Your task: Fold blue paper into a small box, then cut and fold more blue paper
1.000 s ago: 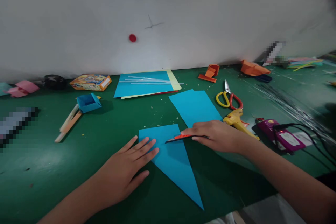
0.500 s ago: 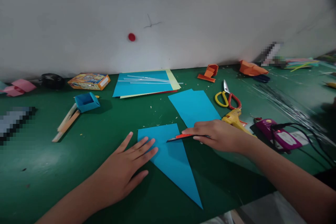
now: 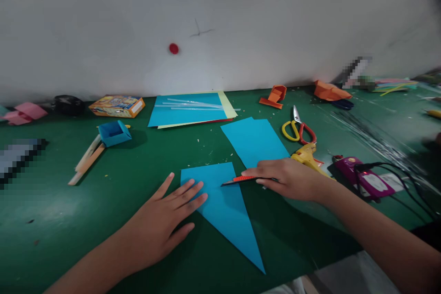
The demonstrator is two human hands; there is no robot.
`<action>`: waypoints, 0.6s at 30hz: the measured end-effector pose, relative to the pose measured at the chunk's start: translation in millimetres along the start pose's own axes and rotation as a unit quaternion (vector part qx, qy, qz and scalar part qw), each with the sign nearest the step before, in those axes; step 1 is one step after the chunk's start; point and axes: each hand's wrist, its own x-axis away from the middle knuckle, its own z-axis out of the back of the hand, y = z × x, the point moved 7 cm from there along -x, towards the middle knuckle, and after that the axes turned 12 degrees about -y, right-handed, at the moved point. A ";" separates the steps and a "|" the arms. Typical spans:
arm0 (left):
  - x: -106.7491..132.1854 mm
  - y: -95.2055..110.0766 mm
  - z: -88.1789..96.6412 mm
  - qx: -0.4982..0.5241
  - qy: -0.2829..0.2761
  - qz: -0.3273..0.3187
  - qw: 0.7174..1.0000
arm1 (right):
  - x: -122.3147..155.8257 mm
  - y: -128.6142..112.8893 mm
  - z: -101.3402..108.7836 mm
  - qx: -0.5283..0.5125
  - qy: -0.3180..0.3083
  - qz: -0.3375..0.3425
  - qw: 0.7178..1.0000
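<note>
A folded blue paper triangle (image 3: 225, 211) lies on the green table (image 3: 138, 170), its long point toward me. My left hand (image 3: 165, 223) lies flat with fingers spread, fingertips pressing the triangle's left edge. My right hand (image 3: 287, 177) is closed around an orange utility knife (image 3: 239, 179), whose tip rests on the triangle's upper right part. A second blue sheet (image 3: 255, 140) lies just behind my right hand.
Yellow-and-red scissors (image 3: 298, 128), a yellow glue gun (image 3: 308, 156) and a purple device (image 3: 365, 179) with a black cable sit to the right. Farther back lie a blue paper stack (image 3: 189, 110) with glue sticks, an orange box (image 3: 117, 106) and a small blue paper box (image 3: 114, 133).
Both hands and the knife stay in almost the same place on the blue triangle; only the view shifts slightly.
</note>
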 end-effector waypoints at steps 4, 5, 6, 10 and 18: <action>-0.7 0.5 1.0 -0.006 0.006 0.000 1.000 | 1.8 -2.1 0.1 0.005 0.008 0.005 1.000; -0.8 0.6 1.9 -0.004 0.009 -0.002 1.000 | 2.4 -2.2 0.0 0.007 0.010 0.007 1.000; -0.9 0.6 2.8 0.000 0.011 -0.004 1.000 | 2.9 -2.2 -0.3 0.010 0.011 0.009 1.000; -0.4 0.1 6.0 0.008 0.019 -0.003 1.000 | 5.0 -0.1 -1.4 0.020 0.010 0.009 1.000; -0.2 0.6 5.8 -0.001 0.025 -0.005 1.000 | 6.7 6.5 -2.8 0.034 0.013 0.012 0.999</action>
